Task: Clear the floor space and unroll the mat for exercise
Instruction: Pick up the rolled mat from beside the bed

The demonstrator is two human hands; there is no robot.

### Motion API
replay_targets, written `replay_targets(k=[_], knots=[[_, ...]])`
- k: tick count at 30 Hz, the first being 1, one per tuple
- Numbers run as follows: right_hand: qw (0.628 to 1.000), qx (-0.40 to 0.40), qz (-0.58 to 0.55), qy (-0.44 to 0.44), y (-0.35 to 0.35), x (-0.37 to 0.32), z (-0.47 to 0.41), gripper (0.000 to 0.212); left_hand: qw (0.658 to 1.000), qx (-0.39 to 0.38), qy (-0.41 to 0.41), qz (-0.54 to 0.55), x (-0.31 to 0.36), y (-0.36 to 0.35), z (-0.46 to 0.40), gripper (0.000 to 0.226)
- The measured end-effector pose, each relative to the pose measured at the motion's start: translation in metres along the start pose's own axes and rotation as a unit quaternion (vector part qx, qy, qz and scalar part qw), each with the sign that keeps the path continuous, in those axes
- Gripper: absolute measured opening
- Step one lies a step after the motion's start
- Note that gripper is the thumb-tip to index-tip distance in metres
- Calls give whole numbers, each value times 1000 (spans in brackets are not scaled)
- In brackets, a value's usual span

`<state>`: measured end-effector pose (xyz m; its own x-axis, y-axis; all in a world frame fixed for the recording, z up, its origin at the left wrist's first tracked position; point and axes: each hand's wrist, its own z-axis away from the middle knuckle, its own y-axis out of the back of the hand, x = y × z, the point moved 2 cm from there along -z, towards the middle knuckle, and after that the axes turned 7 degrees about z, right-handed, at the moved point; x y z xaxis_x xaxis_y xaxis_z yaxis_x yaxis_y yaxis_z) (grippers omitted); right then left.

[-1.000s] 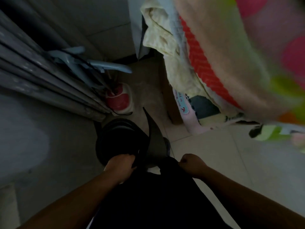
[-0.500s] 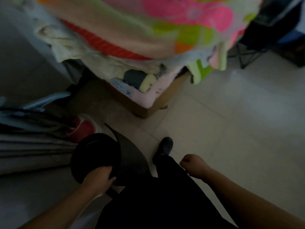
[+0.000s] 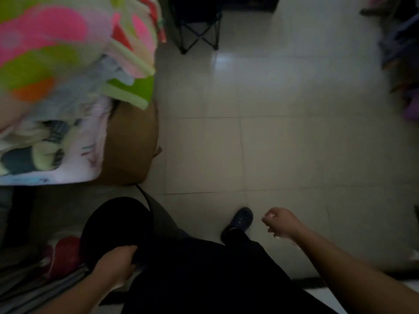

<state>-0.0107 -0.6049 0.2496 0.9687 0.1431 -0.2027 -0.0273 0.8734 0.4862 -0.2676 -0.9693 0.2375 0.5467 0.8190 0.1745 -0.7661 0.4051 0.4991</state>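
Head view shows the left hand [image 3: 113, 264] low at the left, its fingers [image 3: 127, 249] curled over the near edge of the rolled black mat [image 3: 115, 225], which stands beside the cardboard box [image 3: 131, 141] with its loose end curling up. The right hand [image 3: 280, 222] hangs in a loose empty fist over the pale tiled floor [image 3: 283, 143], well apart from the mat, near the dark shoe [image 3: 241, 219]. Compared with half a second ago, the view has swung right: more bare floor shows and the folding chair [image 3: 197, 23] is now at the top
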Motion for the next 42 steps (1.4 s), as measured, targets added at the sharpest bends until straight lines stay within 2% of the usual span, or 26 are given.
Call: replay_targets(k=[4,8,12,18,24,28,34,37,42], knots=[[998,-14,-39,-41,30,93,4,15,1000,-5,13,-22,71,27,-24,31],[979,-9,-146,-144,62,186,3,11,998,-22,11,-49,156,61,-58,22],[959,7,-215,-187,92,239,-6,14,998,8,-12,-65,234,93,-83,20],[947,21,-264,-184,140,247,-31,10,995,48,-52,-69,330,130,-126,23],[969,12,-211,-126,205,213,-79,11,995,57,-78,-35,414,174,-184,14],[977,41,-191,-84,264,194,-108,15,995,31,-93,-32,469,221,-230,10],[961,58,-240,-129,319,208,-135,19,988,-2,-122,-91,556,281,-279,8],[950,54,-260,-166,333,234,-139,21,988,-3,-116,-102,599,302,-295,6],[930,32,-286,-227,361,292,-153,19,985,-9,-110,-131,663,318,-319,16]])
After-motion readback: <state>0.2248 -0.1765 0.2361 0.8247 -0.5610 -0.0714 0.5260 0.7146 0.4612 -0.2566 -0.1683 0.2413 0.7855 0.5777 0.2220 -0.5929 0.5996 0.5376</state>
